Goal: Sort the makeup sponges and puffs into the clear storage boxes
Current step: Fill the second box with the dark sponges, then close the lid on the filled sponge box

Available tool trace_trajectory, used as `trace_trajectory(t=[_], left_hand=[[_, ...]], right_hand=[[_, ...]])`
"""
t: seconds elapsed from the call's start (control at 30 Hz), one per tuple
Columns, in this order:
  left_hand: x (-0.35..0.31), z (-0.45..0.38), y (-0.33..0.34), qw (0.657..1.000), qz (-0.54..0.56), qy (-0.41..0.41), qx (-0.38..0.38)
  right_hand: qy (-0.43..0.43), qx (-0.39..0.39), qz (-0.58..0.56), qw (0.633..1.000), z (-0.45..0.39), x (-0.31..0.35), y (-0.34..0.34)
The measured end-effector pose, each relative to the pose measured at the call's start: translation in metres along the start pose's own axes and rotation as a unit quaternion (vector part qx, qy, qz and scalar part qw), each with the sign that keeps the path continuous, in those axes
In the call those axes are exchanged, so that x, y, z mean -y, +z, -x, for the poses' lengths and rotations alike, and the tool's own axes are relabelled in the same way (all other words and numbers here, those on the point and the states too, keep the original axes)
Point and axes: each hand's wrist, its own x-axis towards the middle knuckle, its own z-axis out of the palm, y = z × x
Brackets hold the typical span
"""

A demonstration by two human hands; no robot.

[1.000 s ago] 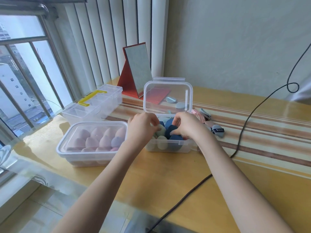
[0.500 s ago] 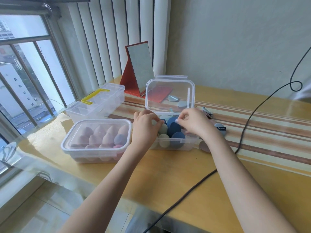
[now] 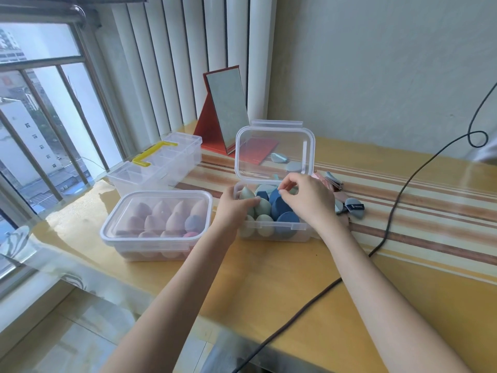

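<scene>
An open clear box (image 3: 277,229) with its lid upright holds several blue and green sponges (image 3: 287,219). My left hand (image 3: 236,208) is at the box's left wall, its fingers lying on a green sponge (image 3: 263,207). Over the right half of the box, my right hand (image 3: 309,200) has bent fingers, the tips touching a dark blue sponge (image 3: 278,201). Whether it pinches anything is hidden. A shut clear box (image 3: 156,227) of pink sponges stands to the left. Loose grey-blue puffs (image 3: 353,207) lie on the table right of the open box.
A clear compartment case with a yellow handle (image 3: 154,154) stands behind the pink box. A red folding mirror (image 3: 228,114) leans at the back. More puffs (image 3: 293,166) lie behind the raised lid. A black cable (image 3: 390,219) crosses the table on the right. A window is at the left.
My left hand has slid back toward the box's left wall, uncovering green sponges. My right hand has drawn up, its fingertips now on top of the blue sponges.
</scene>
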Motion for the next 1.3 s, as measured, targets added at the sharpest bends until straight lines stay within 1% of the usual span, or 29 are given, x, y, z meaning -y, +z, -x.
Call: trace_trajectory(t=[0.1,0.17,0.23,0.3,0.37,0.4,0.43,0.47,0.53,0.6,0.63,0.73,0.8,0.87,0.9,0.93,0.97,1.03,1.1,1.17,1.23,1.3], left_hand=[[-0.003,-0.003,-0.001,0.999,-0.039,-0.004,-0.001],[-0.005,-0.002,0.000,0.998,-0.066,0.009,-0.004],[-0.005,-0.001,0.000,0.997,-0.074,0.030,-0.008],[-0.006,-0.001,0.001,0.998,-0.053,0.036,-0.005],[-0.008,-0.003,0.002,1.000,0.018,0.006,0.002],[-0.009,-0.003,0.002,0.998,0.062,-0.016,0.001],[-0.010,-0.004,0.003,0.995,0.096,-0.030,-0.005],[-0.009,-0.005,0.003,0.993,0.117,-0.030,-0.009],[-0.008,-0.002,0.003,0.990,0.142,-0.010,-0.012],[-0.006,0.001,0.003,0.987,0.163,-0.002,-0.010],[-0.004,0.001,0.003,0.985,0.173,0.000,-0.009],[-0.001,-0.002,0.003,0.981,0.195,0.005,-0.004],[-0.002,-0.002,0.003,0.976,0.218,0.005,0.009],[0.000,-0.003,0.003,0.969,0.246,0.008,0.005],[0.002,-0.003,0.002,0.966,0.259,0.008,0.003],[0.005,-0.005,0.002,0.965,0.264,0.011,0.005],[0.007,-0.004,0.002,0.963,0.270,0.014,0.010],[0.011,0.000,0.004,0.961,0.274,0.024,-0.004],[0.012,0.008,0.005,0.965,0.256,0.060,-0.023],[0.013,0.016,0.006,0.969,0.214,0.124,-0.014],[0.019,0.019,0.006,0.974,0.134,0.185,0.000],[0.026,0.019,0.004,0.974,0.080,0.213,0.002]], right_hand=[[-0.011,0.013,0.030,0.999,0.000,0.001,0.001],[-0.029,0.025,0.043,0.998,-0.002,0.002,0.002],[-0.019,0.027,-0.012,0.999,-0.004,0.002,0.001],[0.015,-0.010,-0.126,0.992,-0.007,-0.001,-0.001],[0.060,-0.091,-0.223,0.969,-0.010,-0.004,-0.001],[0.088,-0.122,-0.248,0.957,-0.012,-0.004,-0.002],[0.115,-0.132,-0.266,0.948,-0.014,-0.004,-0.002],[0.142,-0.115,-0.290,0.939,-0.016,-0.003,-0.004],[0.186,-0.048,-0.372,0.908,-0.018,-0.001,-0.007],[0.203,0.005,-0.437,0.876,-0.020,0.000,-0.009],[0.203,0.013,-0.454,0.868,-0.019,0.000,-0.009],[0.173,0.001,-0.511,0.842,-0.016,-0.004,-0.009],[0.167,-0.033,-0.563,0.809,-0.012,-0.005,-0.012],[0.184,-0.066,-0.601,0.775,-0.010,-0.010,-0.016],[0.190,-0.063,-0.600,0.775,-0.009,-0.013,-0.016],[0.190,-0.047,-0.588,0.785,-0.008,-0.014,-0.016],[0.192,-0.027,-0.558,0.807,-0.008,-0.015,-0.015],[0.204,0.004,-0.468,0.860,-0.005,-0.020,-0.016],[0.188,0.037,-0.403,0.895,-0.002,-0.025,-0.018],[0.165,0.060,-0.351,0.920,0.001,-0.028,-0.019],[0.162,0.060,-0.301,0.938,0.003,-0.027,-0.019],[0.134,0.015,-0.245,0.960,0.005,-0.021,-0.016]])
